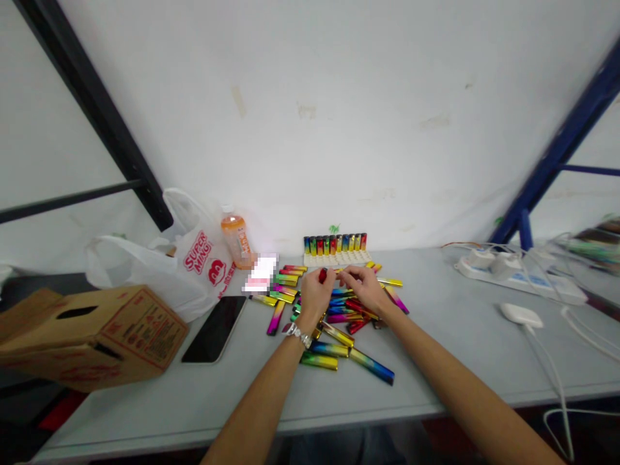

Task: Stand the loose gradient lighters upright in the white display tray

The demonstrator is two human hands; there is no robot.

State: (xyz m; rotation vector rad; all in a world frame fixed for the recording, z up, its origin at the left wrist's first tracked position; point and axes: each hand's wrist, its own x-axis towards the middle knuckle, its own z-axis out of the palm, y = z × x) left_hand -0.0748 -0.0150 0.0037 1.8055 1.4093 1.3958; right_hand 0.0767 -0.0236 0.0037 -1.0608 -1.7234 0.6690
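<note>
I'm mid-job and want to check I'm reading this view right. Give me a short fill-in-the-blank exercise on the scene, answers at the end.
1. The small shiny piece showing at the left hand is coloured ____.
2. While the loose tubes lie flat, the tubes in the row on the white rack stand ____.
3. The silvery wristband is on the ____ wrist, not the right.
4. Red print on the plastic bag reads "SUPER ____".

Missing words: red; upright; left; MING.

The sticks (372, 367) gleam over there with a glossy metallic finish, the bracelet (299, 334) shines like metal, the phone (214, 330) looks slick as glass, the bag (159, 274) is crinkled plastic, the box (145, 332) matt cardboard, the table (460, 310) smooth and dull.
</note>
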